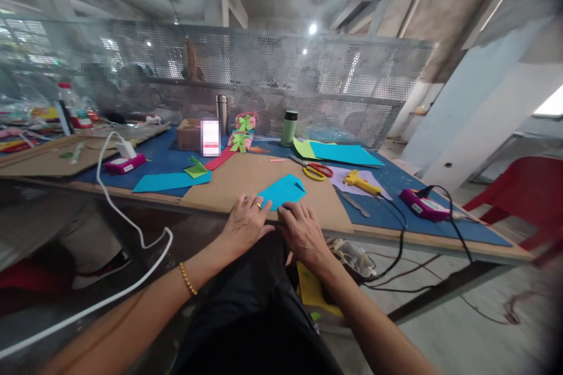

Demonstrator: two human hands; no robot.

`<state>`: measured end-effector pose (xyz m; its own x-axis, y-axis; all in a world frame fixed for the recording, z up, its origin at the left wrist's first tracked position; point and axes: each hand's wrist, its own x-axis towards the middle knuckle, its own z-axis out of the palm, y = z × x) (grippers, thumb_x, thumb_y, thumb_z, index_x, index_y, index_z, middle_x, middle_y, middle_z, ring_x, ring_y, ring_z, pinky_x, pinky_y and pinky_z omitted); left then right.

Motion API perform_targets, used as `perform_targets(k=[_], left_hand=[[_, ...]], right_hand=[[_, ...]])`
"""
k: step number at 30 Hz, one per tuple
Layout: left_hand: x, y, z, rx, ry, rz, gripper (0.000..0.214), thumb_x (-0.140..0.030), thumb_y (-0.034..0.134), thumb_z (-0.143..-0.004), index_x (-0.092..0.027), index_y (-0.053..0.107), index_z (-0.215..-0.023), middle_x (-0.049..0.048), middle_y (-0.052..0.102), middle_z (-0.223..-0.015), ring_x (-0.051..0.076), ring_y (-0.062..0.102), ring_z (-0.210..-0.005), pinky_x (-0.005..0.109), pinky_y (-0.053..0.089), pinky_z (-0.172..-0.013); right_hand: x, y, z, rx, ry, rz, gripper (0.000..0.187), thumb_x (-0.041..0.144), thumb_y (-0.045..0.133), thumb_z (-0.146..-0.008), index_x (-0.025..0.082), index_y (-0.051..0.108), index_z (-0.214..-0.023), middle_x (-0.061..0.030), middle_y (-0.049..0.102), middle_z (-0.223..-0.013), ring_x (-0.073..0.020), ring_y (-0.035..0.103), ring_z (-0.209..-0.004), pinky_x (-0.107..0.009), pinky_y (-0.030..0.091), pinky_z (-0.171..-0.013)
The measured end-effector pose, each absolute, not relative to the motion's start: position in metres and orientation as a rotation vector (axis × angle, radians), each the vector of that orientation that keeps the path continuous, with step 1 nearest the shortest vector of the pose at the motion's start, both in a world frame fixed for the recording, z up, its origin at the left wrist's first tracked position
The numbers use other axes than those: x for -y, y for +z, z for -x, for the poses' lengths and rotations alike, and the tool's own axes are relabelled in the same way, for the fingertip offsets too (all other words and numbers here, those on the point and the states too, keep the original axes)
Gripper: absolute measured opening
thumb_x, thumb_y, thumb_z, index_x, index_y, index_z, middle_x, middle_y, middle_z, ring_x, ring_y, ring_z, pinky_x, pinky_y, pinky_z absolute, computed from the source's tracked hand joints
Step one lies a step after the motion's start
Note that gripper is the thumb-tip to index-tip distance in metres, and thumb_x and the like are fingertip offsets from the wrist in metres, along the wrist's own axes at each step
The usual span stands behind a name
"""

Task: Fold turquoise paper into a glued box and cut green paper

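A folded blue paper piece (284, 189) lies on a brown cardboard sheet (246, 179) near the table's front edge. My left hand (246, 221), with rings on its fingers, lies flat, its fingertips pressing the paper's lower left edge. Beside it my right hand (303, 231) has its fingers spread, pressing the paper's near edge. Neither hand grips anything.
Yellow-handled scissors (314, 170), a yellow glue gun (361, 183), a metal tool (352, 201) and a pink device (424, 205) with black cable lie right. Blue paper sheets (171, 180), a green flask (289, 128), ribbon bows (241, 139), a box (189, 133) stand behind. White cable (132, 228) hangs left.
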<state>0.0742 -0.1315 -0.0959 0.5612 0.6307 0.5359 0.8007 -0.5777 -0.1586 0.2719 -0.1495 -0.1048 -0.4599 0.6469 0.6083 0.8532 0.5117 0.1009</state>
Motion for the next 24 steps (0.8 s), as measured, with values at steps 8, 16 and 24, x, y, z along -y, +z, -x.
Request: perform_targets(k=[8,16,24], left_hand=[[0.127,-0.091,-0.045,1.096,-0.535,2.39,0.053,-0.043,0.061,-0.092,-0.024,0.054,-0.141,0.0186,0.06,-0.13,0.035,0.049,-0.127,0.053,0.031,-0.109],[0.139,-0.085,-0.046,1.133,-0.457,2.346,0.062,-0.042,0.065,-0.09,-0.009,0.051,-0.141,0.023,0.055,-0.141,0.036,0.046,-0.135,0.054,0.026,-0.116],[0.15,-0.094,-0.096,1.048,-0.631,2.434,0.062,-0.045,0.067,-0.088,-0.006,0.054,-0.134,0.0186,0.063,-0.132,0.031,0.058,-0.122,0.052,0.033,-0.114]], right_hand=[[0.151,-0.101,-0.27,2.245,-0.55,1.218,0.033,0.016,0.061,-0.09,0.018,0.058,-0.123,-0.0128,0.063,-0.119,-0.0285,0.054,-0.107,-0.044,0.043,-0.093],[0.151,-0.102,-0.27,2.263,-0.556,1.229,0.036,0.016,0.063,-0.089,0.017,0.057,-0.124,-0.0127,0.063,-0.12,-0.0286,0.054,-0.107,-0.044,0.042,-0.094],[0.148,-0.105,-0.27,2.211,-0.535,1.211,0.03,0.015,0.064,-0.089,0.018,0.06,-0.118,-0.0097,0.065,-0.113,-0.0259,0.054,-0.102,-0.042,0.041,-0.095]])
